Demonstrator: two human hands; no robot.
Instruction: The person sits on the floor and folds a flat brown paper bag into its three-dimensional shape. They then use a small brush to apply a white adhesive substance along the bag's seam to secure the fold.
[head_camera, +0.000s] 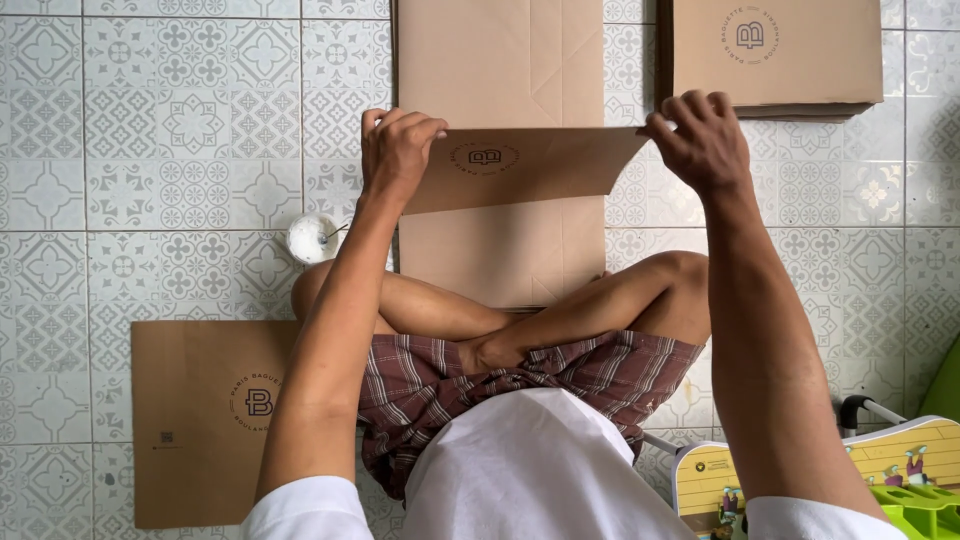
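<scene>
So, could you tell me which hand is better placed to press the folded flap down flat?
Probably the left hand: its fingers already curl over the folded flap of the brown paper sheet, lying on its surface. The right hand only pinches the flap's far corner, largely off the paper.

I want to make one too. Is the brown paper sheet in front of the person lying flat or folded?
Partly folded. The brown paper sheet has its far edge turned over, forming a flap that the left hand and right hand hold at its corners.

white short-sleeved shirt, maroon plaid shorts with pale stripes, bare forearms and legs, no rings or watch visible.
</scene>
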